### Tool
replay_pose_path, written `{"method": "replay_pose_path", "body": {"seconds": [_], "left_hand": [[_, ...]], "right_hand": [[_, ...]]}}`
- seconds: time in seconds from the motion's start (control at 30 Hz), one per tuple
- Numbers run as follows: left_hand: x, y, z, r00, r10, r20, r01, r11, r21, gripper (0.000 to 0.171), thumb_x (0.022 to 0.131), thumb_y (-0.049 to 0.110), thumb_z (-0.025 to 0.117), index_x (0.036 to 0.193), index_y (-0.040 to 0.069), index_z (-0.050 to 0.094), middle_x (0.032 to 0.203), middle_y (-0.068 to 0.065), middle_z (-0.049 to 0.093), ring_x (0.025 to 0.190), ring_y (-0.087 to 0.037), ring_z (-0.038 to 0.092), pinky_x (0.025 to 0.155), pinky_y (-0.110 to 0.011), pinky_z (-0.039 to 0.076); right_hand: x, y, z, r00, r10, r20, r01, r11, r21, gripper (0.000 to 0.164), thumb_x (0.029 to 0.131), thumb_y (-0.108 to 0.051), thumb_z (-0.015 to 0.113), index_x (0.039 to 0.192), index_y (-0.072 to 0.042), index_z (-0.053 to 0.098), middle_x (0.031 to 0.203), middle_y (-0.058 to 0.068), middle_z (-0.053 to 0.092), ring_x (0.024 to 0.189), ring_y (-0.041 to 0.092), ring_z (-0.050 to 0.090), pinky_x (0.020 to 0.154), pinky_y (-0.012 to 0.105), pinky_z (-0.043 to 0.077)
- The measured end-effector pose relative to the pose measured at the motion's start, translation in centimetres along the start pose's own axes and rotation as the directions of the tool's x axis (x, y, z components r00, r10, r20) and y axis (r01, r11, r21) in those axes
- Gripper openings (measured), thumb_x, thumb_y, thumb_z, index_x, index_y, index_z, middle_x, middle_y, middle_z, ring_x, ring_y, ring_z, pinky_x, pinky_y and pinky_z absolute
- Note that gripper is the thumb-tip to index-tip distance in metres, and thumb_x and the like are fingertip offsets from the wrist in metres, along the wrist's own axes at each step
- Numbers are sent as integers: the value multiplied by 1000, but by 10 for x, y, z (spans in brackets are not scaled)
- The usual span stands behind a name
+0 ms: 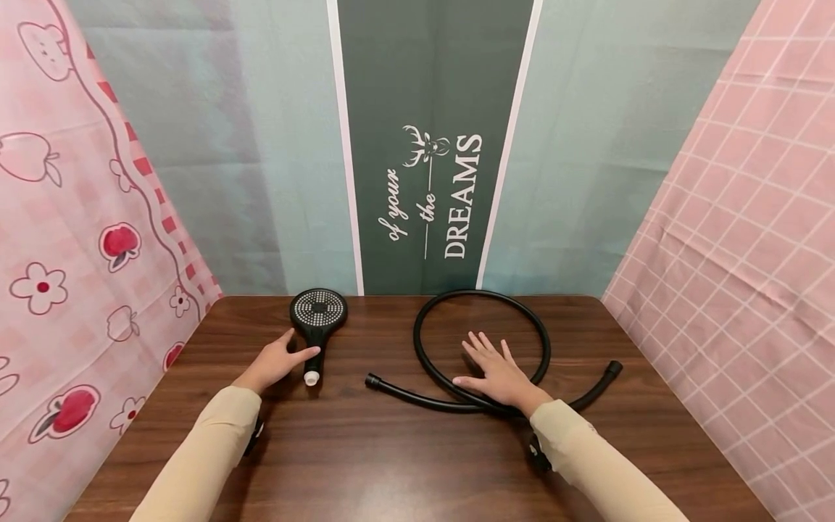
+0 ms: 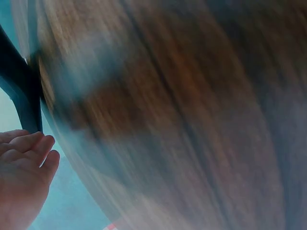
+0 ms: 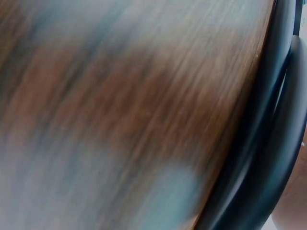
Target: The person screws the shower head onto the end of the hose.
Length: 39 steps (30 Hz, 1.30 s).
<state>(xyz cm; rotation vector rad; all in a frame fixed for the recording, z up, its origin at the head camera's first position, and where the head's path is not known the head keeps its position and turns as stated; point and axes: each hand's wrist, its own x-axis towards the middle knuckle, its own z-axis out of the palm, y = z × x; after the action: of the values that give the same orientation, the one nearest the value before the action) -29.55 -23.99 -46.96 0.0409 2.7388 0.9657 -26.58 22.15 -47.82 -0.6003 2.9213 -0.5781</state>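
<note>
A black handheld shower head [image 1: 319, 309] lies on the table with its spray face up and the white threaded end [image 1: 312, 378] of its handle toward me. My left hand [image 1: 275, 363] is at the left of the handle, its thumb reaching across it and its fingers extended. In the left wrist view, my left hand [image 2: 24, 172] is beside the dark handle [image 2: 24, 91]. A black shower hose [image 1: 417, 341] lies in a loop, its two ends crossing at the front. Over that crossing, my right hand [image 1: 501, 373] spreads its fingers. The right wrist view shows the hose [image 3: 268, 158] close up.
The brown wood-grain table [image 1: 365, 471] ends at a grey-green cloth [image 1: 293, 145] with white lettering. Pink patterned cloth [image 1: 85, 290] hangs at the left, and pink checked cloth [image 1: 744, 254] at the right. One hose end [image 1: 613, 368] points toward the right side.
</note>
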Motion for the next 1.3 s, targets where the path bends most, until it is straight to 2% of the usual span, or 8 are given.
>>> {"method": "replay_pose_path", "body": {"seconds": [0.43,0.63,0.97,1.3], "left_hand": [[-3,3,0,1000,-15,7,15,1000,-20,106,91,66,55,154,-9,14,156,-38,22,144,-52,26,116,-62,32],[-2,4,-1,999,-28,18,29,998,-61,105,91,67,54,155,-7,16,158,-35,21,146,-50,24,118,-62,31],[-4,11,-1,999,-20,32,23,995,-93,102,92,65,54,154,-8,17,158,-34,21,146,-50,25,118,-62,31],[-5,13,1,999,-18,34,22,992,-122,99,94,60,55,153,-9,17,158,-34,21,146,-49,25,119,-61,30]], "right_hand": [[4,-10,5,999,-27,26,27,1000,7,92,89,-70,53,157,-13,27,167,10,16,156,31,7,123,66,-4],[6,-15,6,999,-30,36,30,1000,-3,92,90,-70,53,157,-13,26,168,9,15,157,29,6,124,63,-4],[10,-20,9,998,-45,37,45,999,4,93,89,-69,55,157,-12,27,167,9,16,157,29,7,124,64,-1],[13,-31,9,996,-66,61,66,998,-3,95,89,-69,55,157,-10,25,167,9,16,157,28,7,127,59,1]]}}
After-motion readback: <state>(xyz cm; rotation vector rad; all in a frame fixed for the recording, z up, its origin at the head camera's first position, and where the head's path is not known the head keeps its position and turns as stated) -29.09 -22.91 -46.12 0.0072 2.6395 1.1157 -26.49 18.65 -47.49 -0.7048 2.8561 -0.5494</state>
